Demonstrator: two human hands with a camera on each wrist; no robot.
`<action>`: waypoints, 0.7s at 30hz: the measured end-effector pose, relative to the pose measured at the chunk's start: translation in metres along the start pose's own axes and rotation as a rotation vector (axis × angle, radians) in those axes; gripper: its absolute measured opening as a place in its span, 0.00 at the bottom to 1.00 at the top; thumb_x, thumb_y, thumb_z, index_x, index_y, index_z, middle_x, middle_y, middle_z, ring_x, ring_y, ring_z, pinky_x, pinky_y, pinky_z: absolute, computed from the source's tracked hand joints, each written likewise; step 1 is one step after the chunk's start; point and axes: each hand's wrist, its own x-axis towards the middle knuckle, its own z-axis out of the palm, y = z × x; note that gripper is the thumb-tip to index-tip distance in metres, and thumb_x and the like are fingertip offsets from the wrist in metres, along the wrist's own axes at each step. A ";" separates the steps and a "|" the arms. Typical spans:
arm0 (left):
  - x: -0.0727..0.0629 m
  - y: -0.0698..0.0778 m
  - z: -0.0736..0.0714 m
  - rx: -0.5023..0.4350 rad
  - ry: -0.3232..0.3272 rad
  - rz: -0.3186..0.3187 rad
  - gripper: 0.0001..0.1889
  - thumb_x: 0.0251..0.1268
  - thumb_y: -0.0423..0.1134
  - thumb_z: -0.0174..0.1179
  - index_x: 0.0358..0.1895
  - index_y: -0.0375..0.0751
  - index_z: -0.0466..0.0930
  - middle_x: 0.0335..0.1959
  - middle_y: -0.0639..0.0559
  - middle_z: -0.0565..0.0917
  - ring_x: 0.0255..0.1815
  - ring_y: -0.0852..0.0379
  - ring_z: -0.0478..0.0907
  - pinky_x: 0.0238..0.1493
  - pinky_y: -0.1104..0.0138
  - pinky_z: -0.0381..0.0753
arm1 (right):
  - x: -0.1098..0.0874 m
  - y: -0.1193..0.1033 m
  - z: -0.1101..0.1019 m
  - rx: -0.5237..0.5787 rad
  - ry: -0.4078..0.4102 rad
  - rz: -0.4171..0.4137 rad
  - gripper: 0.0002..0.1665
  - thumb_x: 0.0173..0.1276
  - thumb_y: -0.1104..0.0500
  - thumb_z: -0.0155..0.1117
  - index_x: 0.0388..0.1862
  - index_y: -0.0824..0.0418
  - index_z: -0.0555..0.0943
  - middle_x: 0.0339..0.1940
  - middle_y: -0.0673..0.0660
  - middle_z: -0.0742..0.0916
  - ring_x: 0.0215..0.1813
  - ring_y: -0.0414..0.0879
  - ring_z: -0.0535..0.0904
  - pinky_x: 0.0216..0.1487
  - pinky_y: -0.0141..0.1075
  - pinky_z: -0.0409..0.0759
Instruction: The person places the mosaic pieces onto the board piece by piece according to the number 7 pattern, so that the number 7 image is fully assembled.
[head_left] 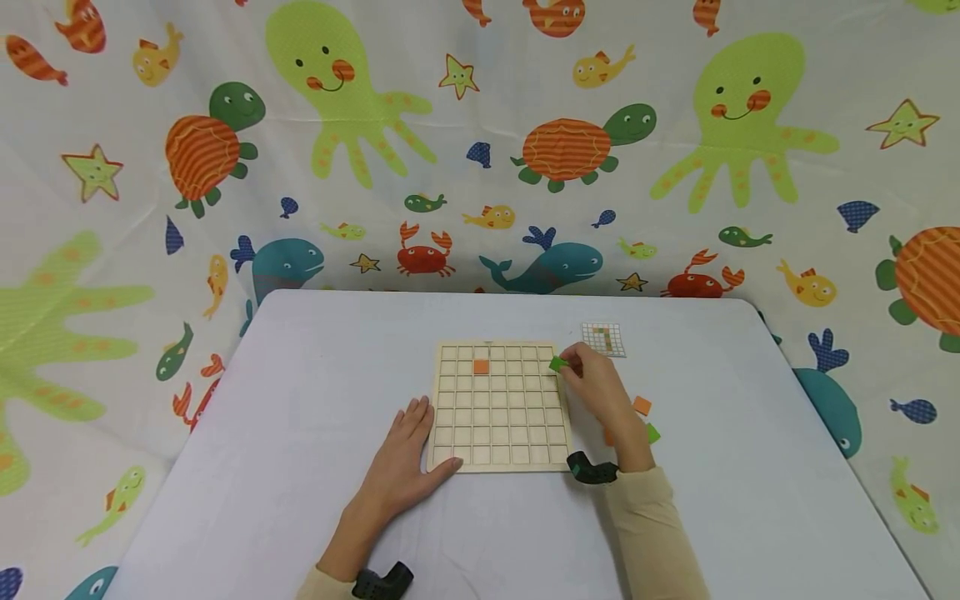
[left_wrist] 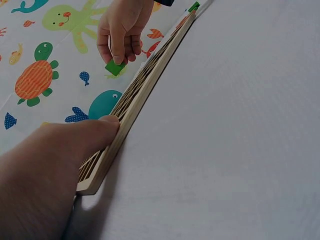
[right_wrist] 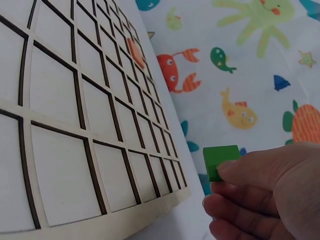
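Note:
A wooden grid board (head_left: 499, 410) lies on the table, with one orange square tile (head_left: 481, 367) set in a cell of its second row from the back. My right hand (head_left: 597, 379) pinches a green square tile (right_wrist: 220, 159) between thumb and fingers, over the board's right edge near the back corner. In the left wrist view the green tile hangs above the board's far side. My left hand (head_left: 408, 454) rests at the board's left front corner, fingers along the left edge and thumb on the front rim (left_wrist: 112, 145).
Right of the board lie an orange tile (head_left: 642, 405) and a green tile (head_left: 653, 433), with another orange tile (head_left: 608, 437) partly hidden by my right arm. A small printed grid card (head_left: 603, 339) lies behind my right hand. A patterned cloth (head_left: 465, 167) hangs behind the table.

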 end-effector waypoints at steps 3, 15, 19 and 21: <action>0.000 0.000 0.000 0.001 0.001 0.004 0.51 0.58 0.63 0.64 0.75 0.29 0.61 0.79 0.37 0.61 0.82 0.42 0.55 0.81 0.49 0.56 | 0.003 -0.003 0.003 0.003 -0.005 -0.012 0.11 0.72 0.61 0.61 0.51 0.64 0.79 0.43 0.60 0.87 0.42 0.51 0.81 0.46 0.42 0.83; -0.001 -0.001 0.001 0.001 0.016 0.017 0.51 0.58 0.63 0.65 0.75 0.28 0.61 0.78 0.37 0.62 0.81 0.42 0.55 0.81 0.49 0.56 | 0.010 -0.013 0.019 0.032 -0.024 -0.066 0.12 0.72 0.62 0.61 0.52 0.65 0.79 0.43 0.61 0.87 0.42 0.50 0.81 0.46 0.44 0.84; -0.001 -0.001 0.002 0.000 0.020 0.021 0.51 0.58 0.63 0.65 0.75 0.28 0.61 0.78 0.37 0.62 0.81 0.42 0.56 0.81 0.49 0.56 | 0.013 -0.016 0.024 0.044 -0.034 -0.073 0.12 0.73 0.61 0.61 0.52 0.64 0.80 0.43 0.60 0.87 0.42 0.50 0.81 0.46 0.43 0.83; -0.001 -0.001 0.001 -0.001 0.021 0.019 0.51 0.58 0.63 0.65 0.75 0.28 0.61 0.78 0.37 0.62 0.81 0.42 0.55 0.81 0.50 0.56 | 0.015 -0.017 0.026 0.049 -0.039 -0.076 0.11 0.72 0.62 0.61 0.51 0.63 0.80 0.41 0.59 0.87 0.41 0.49 0.80 0.45 0.42 0.83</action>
